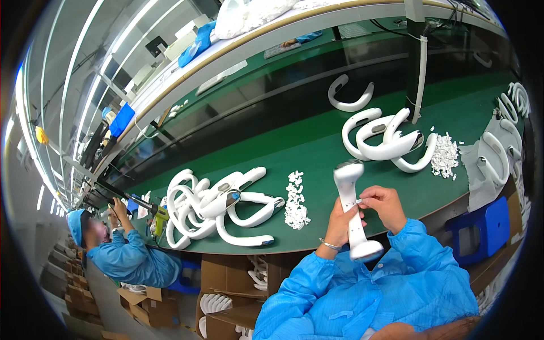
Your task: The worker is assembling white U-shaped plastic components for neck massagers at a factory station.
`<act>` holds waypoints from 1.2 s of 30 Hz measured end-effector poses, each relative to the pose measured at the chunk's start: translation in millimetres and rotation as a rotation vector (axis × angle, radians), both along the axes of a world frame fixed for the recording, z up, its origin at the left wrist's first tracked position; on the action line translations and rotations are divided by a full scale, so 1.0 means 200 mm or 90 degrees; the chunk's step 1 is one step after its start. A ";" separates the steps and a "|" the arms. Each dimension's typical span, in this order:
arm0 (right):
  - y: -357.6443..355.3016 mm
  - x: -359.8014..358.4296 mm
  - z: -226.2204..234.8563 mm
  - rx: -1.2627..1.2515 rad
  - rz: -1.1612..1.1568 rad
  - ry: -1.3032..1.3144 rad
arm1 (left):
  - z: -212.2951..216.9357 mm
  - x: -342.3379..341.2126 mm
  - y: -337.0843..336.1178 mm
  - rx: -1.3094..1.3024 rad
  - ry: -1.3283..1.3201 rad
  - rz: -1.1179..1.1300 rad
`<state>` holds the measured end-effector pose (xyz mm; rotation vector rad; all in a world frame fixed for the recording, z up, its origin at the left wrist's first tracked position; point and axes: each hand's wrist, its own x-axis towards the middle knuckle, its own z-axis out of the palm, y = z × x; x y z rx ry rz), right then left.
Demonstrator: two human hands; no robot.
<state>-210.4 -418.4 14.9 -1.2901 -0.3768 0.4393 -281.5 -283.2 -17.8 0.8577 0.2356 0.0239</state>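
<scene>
L hand (pixel 339 222) wrapped round the white curved plastic neckband piece (pixel 352 207), held upright over the green bench (pixel 249 153) edge at 5 o'clock. R hand (pixel 386 205) fingers pinched together on a small white bit at its side. Small white plastic clips pile (pixel 296 199) at 9 o'clock of the hands.

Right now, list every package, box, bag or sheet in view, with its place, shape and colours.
Cardboard boxes: brown, open, on the floor lower left, under the bench.
Cardboard shelf box: brown, below the green bench edge, holding white curved parts.
Plastic bag: clear, bulging with white contents, on the upper shelf.
Flat sheets: pale, rectangular, lying on the far green surface.
</scene>
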 end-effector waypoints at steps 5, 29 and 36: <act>0.06 -0.04 -0.01 -0.018 -0.026 0.013 | 0.05 -0.01 -0.03 0.052 -0.006 0.045; 0.13 -0.08 0.00 -0.269 0.071 -0.230 | -0.04 -0.05 0.11 -0.071 0.022 0.028; 0.14 -0.10 0.00 -0.194 0.011 -0.143 | 0.01 -0.05 0.07 -0.009 -0.001 0.070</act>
